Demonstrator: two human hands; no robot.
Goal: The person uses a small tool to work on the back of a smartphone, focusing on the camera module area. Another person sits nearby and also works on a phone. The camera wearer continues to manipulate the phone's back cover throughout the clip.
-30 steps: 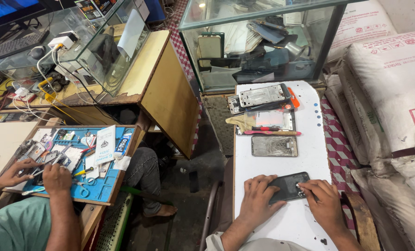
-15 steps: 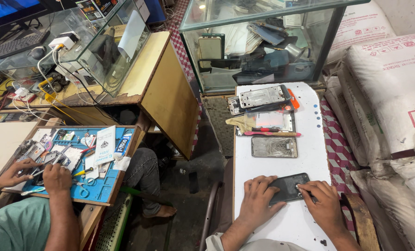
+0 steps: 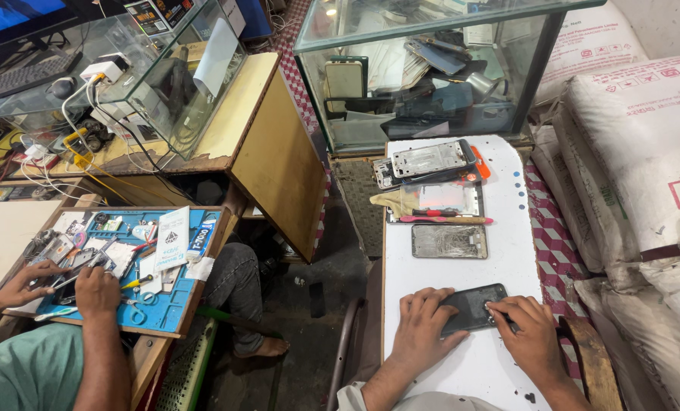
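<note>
Two of your hands meet on a dark phone (image 3: 473,308) lying at the near end of the white desk (image 3: 507,251). Your left hand (image 3: 423,331) lies flat with its fingers spread over the phone's left end, pressing it down rather than gripping it. Your right hand (image 3: 530,339) has its fingers pinched together at the phone's right edge, seemingly on a small tool whose tip touches the phone, though I cannot tell what it is. Just beyond the phone lies a grey phone panel (image 3: 449,241), and past that a clear sleeve with a pink pen-like tool (image 3: 446,219) across it. Farther still, a silver phone frame (image 3: 431,160) rests near a glass display case (image 3: 431,68) filled with phone parts. White sacks (image 3: 637,152) are stacked on your right. Well apart on your left, another person in a teal shirt works with both hands (image 3: 73,278) over a blue work mat (image 3: 165,304) strewn with small parts.
</note>
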